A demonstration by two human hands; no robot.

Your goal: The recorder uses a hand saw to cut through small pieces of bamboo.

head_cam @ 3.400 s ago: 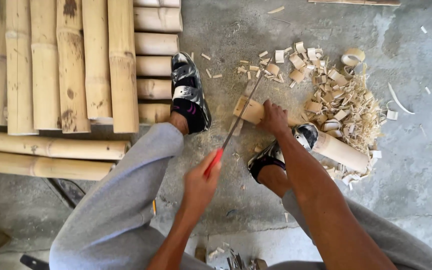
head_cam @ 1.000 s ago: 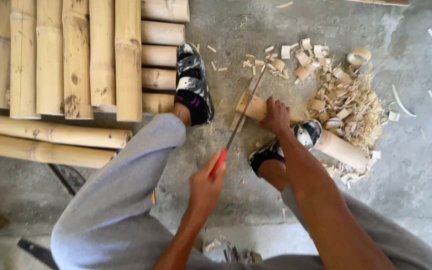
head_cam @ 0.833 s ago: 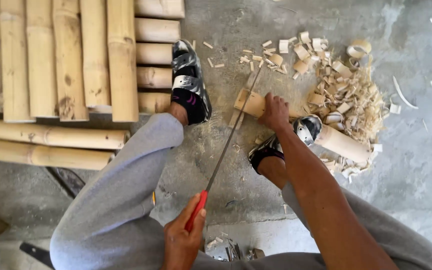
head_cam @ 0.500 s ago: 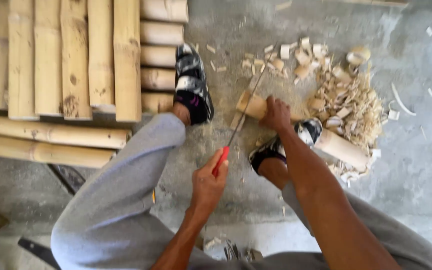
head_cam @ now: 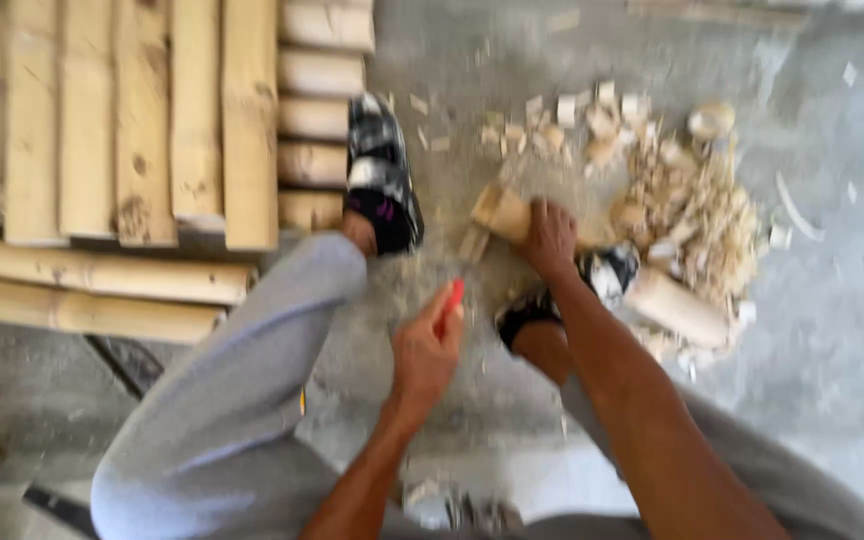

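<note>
I am looking down from a head camera and the whole view is smeared by motion, so fine edges are lost. The blade of the saw [head_cam: 455,296] cannot be made out at all; only its red handle shows, poking up out of my left hand [head_cam: 426,350]. That hand's fingers are wrapped tight around the handle, in front of my knees and between my two feet. My right hand [head_cam: 550,238] presses down on a short bamboo piece [head_cam: 505,212] that lies on the concrete floor [head_cam: 832,330]; the fingers curl over its top, and the hand covers the middle of the piece, so I cannot tell where it has been cut. The pale cut end sticks out to the left of those fingers. My right shoe [head_cam: 607,272] rests on the far part of the same piece, partly hidden by my forearm. My left shoe [head_cam: 382,170] sits beside stacked bamboo poles [head_cam: 142,120], which run off the left edge. A heap of shavings [head_cam: 692,210] lies just beyond the right hand.
</note>
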